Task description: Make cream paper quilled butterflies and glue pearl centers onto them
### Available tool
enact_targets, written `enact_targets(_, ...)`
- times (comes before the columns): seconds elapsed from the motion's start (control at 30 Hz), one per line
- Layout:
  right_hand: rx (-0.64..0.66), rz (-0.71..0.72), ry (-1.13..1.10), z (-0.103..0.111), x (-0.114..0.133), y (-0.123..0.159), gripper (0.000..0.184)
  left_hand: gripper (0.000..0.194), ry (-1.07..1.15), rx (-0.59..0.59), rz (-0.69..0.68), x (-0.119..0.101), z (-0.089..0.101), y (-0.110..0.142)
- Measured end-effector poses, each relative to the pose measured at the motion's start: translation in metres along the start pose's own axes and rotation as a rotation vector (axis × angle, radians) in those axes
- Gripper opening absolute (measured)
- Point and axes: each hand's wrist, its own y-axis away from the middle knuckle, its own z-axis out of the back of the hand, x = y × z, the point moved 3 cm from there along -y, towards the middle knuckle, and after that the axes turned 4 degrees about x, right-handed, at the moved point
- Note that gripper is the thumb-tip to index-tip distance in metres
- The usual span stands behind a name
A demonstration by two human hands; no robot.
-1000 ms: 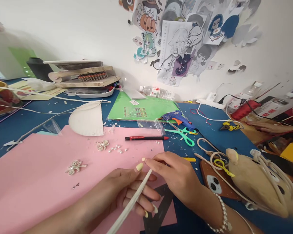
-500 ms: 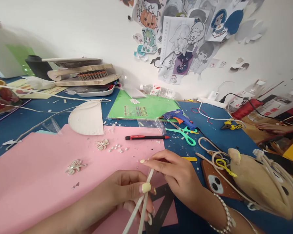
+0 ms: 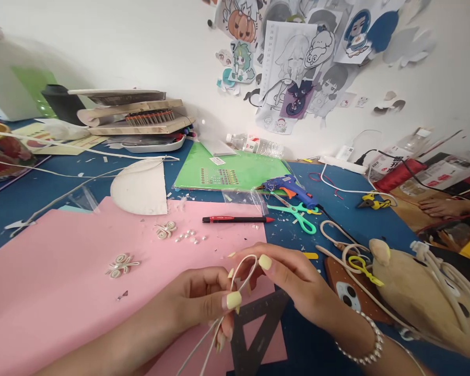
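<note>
A thin white cord point(image 3: 241, 287) is bent into a narrow loop, and its two tails hang toward the bottom edge. My left hand point(image 3: 203, 297) pinches it at the base of the loop, thumb on top. My right hand point(image 3: 293, 277) curls around the top of the loop, thumb tip against its right side and fingers behind; how firmly it grips is hard to see. Below lies a dark triangle ruler point(image 3: 258, 334) on pink paper point(image 3: 62, 282). Two coiled cord ornaments point(image 3: 121, 265) and several white beads point(image 3: 191, 236) rest on the paper.
A black-and-red pen point(image 3: 237, 220), green scissors point(image 3: 297, 213) and a blue glue gun point(image 3: 290, 189) lie beyond my hands. At the right are a phone point(image 3: 347, 297) and a tan plush pouch point(image 3: 419, 292). Another person's hand point(image 3: 438, 206) shows at the far right.
The white cord, flat and strap-like before, now shows a rounded loop above my left fingers. My right thumb has moved away from the right index fingertip to the loop's side.
</note>
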Motion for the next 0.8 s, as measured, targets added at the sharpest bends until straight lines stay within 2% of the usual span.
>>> enact_targets(0.17, -0.064, -0.037, -0.043, -0.004, -0.004, -0.002, 0.019, 0.026, -0.016, -0.039, 0.025, 0.0, -0.002, 0.001)
enact_targets(0.3, -0.145, -0.033, -0.008, -0.002, -0.007, -0.004, 0.025, 0.025, -0.079, -0.063, 0.057, -0.001, -0.001, 0.001)
enact_targets(0.47, -0.165, -0.041, 0.034, 0.0, -0.009, -0.003, 0.022, 0.024, -0.126, -0.05, 0.044, -0.001, 0.002, -0.002)
enact_targets(0.63, -0.244, 0.005, 0.241, 0.0, -0.007, -0.002, 0.019, 0.013, -0.173, 0.006, 0.061, 0.002, 0.002, -0.003)
enact_targets(0.8, -0.218, 0.06, 0.399, -0.003, 0.003, 0.0, 0.015, 0.008, -0.199, 0.022, 0.047, 0.004, 0.004, -0.002)
